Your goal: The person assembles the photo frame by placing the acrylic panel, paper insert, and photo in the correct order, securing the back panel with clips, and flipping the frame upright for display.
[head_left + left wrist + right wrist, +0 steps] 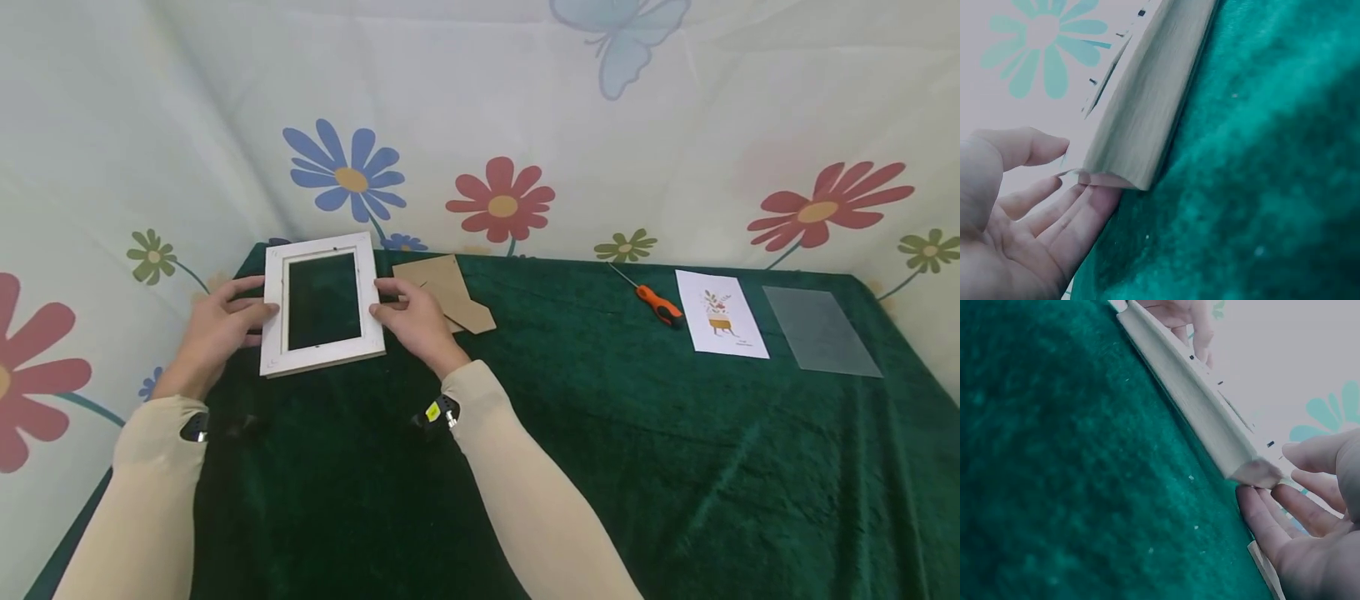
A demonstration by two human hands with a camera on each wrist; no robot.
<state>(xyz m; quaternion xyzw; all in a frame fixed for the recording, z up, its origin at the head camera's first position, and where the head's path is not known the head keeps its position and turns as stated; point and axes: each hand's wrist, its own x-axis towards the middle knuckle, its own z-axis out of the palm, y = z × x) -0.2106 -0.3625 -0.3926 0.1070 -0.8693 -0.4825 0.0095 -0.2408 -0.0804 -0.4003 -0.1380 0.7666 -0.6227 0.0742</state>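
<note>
A white picture frame [322, 358] lies at the back left of the green cloth, its opening showing the cloth beneath. My left hand [217, 321] grips its left side, thumb on top and fingers at the outer edge. On the opposite side, my right hand [420, 321] pinches the right rail. Small dark tabs stick up along the inner edge of the frame [1135, 119] in the left wrist view. From the right wrist, the fingers reach under the moulded side of the frame [1191, 400], close over the cloth.
Brown backing board [438, 279] lies just behind and right of my right hand. Farther right are an orange-handled screwdriver [658, 306], a printed card with a plant drawing [723, 317] and a clear sheet [821, 332]. A flowered curtain [480, 100] hangs along the table's back edge.
</note>
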